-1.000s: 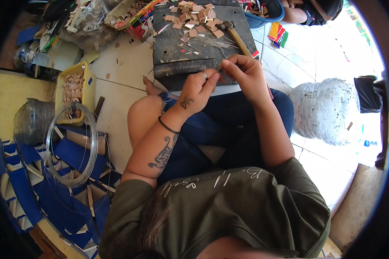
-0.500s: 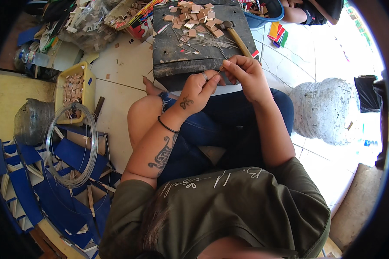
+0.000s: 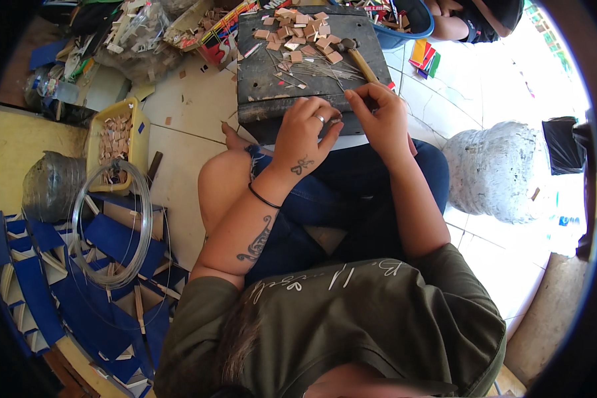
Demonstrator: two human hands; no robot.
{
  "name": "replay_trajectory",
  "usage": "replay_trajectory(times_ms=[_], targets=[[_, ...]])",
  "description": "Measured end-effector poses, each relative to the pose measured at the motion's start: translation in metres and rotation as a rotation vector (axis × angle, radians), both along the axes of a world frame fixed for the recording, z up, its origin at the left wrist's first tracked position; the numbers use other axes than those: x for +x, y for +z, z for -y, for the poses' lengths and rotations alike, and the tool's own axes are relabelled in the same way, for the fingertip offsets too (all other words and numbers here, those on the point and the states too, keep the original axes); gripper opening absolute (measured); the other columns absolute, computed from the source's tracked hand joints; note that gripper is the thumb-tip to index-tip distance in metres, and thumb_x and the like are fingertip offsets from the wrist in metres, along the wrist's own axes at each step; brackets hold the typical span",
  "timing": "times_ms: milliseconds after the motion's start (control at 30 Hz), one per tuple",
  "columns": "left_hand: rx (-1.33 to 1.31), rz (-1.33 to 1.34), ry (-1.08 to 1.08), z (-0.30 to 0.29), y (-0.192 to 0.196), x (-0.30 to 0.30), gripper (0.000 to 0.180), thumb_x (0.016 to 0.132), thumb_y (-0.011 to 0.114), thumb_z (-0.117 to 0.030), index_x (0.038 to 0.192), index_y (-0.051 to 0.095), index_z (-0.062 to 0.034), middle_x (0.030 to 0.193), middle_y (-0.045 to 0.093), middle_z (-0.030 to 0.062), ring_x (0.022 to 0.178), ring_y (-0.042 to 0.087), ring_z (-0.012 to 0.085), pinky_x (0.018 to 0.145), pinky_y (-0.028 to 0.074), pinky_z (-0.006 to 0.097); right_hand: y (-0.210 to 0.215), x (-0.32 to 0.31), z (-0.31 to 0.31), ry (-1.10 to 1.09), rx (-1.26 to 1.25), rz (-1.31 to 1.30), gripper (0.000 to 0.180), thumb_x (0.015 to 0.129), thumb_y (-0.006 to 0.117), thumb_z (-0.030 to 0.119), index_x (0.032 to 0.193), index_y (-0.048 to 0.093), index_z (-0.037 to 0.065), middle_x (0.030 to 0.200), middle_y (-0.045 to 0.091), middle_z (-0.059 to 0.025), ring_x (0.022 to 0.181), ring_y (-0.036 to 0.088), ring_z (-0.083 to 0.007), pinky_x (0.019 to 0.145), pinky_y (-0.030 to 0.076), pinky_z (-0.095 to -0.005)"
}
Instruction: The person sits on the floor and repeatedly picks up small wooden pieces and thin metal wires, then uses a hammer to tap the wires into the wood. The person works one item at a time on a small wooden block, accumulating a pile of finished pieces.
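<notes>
My left hand (image 3: 305, 129) is curled in front of the dark block (image 3: 262, 109), its thumb close to the bent fingers. Anything between them is too small to make out. To its right, my right hand (image 3: 383, 119) has thumb and forefinger drawn together near the block's front edge; what they pinch, if anything, is unclear. Thin straight wires (image 3: 315, 69) lie loose on the block top, just beyond both hands. Behind them is a pile of small brown square pieces (image 3: 298, 30). A hammer (image 3: 361, 65) with a wooden handle rests at the block's right side.
At left, a yellow basket (image 3: 144, 129) contains small brown pieces, and a coil of clear wire (image 3: 79, 229) lies over blue-covered pieces (image 3: 106, 229). A blue basin (image 3: 418, 38) stands at the far right, near another person's arm (image 3: 444, 26). Right of my legs sits a whitish, paint-smeared container (image 3: 494, 169).
A thin piece was pinched between both hands before. My hands have since separated a little, and the left has turned with its thumb parted from the fingers.
</notes>
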State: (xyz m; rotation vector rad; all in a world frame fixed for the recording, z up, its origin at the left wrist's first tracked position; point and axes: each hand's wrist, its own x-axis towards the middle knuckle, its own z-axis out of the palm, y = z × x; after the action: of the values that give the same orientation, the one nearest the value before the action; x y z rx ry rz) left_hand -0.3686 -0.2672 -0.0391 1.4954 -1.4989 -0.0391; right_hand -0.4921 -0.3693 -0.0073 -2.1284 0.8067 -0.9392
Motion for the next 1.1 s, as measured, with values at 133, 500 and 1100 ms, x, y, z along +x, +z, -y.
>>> replay_trajectory(times_ms=[133,500,1100], targets=[[0.069,-0.13,-0.02,-0.001,0.002,0.006,0.006,0.082,0.067,-0.007,0.087,0.065,-0.003,0.085,0.064,0.0106,0.081,0.062,0.0274,0.075,0.049,0.037,0.007,-0.002,-0.002,0.014,0.04,0.017,0.018,0.086,0.07,0.017,0.086,0.067,-0.001,0.071,0.061,-0.0077,0.065,0.058,-0.0145,0.062,0.046,-0.028],[0.003,-0.079,0.137,0.009,-0.008,0.031,0.007,0.083,0.067,-0.006,0.083,0.062,-0.0026,0.077,0.066,0.0084,0.075,0.064,0.0238,0.072,0.05,0.035,-0.023,-0.06,0.007,-0.205,-0.132,-0.53,0.039,0.089,0.06,0.014,0.125,0.048,0.006,0.114,0.052,-0.0187,0.099,0.059,-0.0401,0.085,0.049,-0.0465],[-0.093,-0.051,0.245,0.024,-0.017,0.021,0.008,0.087,0.063,-0.011,0.084,0.063,-0.0036,0.07,0.062,0.0115,0.067,0.06,0.0316,0.07,0.049,0.038,0.023,-0.111,-0.059,0.109,0.735,0.067,0.04,0.102,0.042,0.014,0.139,0.039,0.0,0.086,0.055,-0.0044,0.054,0.05,-0.0063,0.045,0.039,-0.019]])
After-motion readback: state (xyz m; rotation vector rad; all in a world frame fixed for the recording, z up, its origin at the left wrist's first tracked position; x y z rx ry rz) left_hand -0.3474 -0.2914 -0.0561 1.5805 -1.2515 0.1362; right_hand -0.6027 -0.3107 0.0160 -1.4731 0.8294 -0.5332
